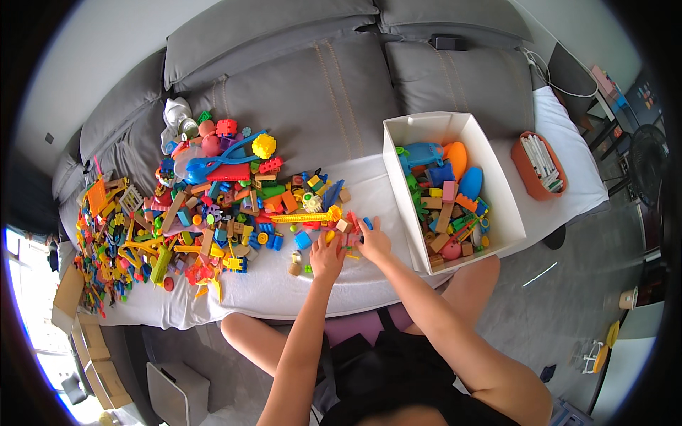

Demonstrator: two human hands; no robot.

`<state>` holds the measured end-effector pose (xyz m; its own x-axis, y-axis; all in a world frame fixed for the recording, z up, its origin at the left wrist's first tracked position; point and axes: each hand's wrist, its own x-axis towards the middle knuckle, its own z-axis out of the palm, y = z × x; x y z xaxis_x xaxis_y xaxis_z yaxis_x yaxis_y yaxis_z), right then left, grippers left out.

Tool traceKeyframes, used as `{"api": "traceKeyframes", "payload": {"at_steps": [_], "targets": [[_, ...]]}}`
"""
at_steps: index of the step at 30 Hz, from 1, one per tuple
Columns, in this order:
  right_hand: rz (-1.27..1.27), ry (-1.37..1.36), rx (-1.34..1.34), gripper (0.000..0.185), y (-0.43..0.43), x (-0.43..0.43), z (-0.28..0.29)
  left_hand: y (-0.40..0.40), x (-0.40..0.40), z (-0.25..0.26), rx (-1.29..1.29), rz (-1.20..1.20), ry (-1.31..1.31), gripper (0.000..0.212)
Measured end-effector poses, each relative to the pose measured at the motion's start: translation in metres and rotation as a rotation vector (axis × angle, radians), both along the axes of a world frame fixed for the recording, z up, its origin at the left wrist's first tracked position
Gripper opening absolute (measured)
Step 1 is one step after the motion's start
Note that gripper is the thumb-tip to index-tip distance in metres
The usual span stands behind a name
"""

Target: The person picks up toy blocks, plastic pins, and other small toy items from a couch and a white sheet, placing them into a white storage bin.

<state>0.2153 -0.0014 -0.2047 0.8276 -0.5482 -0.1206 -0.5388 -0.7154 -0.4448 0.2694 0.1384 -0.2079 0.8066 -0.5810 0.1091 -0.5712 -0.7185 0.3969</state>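
My left hand reaches over the sofa's white cover, its fingertips at a small yellow piece. Whether it grips that piece cannot be made out. Just to the right, my right hand has a small blue block between its fingers. Red and pink pieces lie between the two hands, partly hidden by them. A wooden block and a long yellow toy crane arm are just beyond. Left of my left hand sits a blue toy block. The white storage bin to the right holds wooden blocks and plastic toys.
A large heap of mixed toys spreads over the left of the sofa. Grey sofa cushions rise behind. An orange-brown basket of white packets stands right of the bin. A grey box and cardboard boxes are at lower left.
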Motion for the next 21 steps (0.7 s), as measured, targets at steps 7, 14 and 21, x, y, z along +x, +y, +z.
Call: {"api": "traceKeyframes", "payload": {"at_steps": [7, 14, 21], "targets": [[0.137, -0.37, 0.098, 0.032, 0.024, -0.034, -0.029, 0.022, -0.026, -0.012, -0.108, -0.041, 0.012, 0.027], [-0.3, -0.562, 0.732, 0.019, 0.025, -0.055, -0.056, 0.016, -0.053, -0.019, -0.663, 0.208, 0.209, 0.035], [-0.151, -0.876, 0.631, 0.017, 0.018, -0.049, 0.044, -0.027, -0.035, 0.032, -1.364, 0.669, 0.919, 0.029]]}}
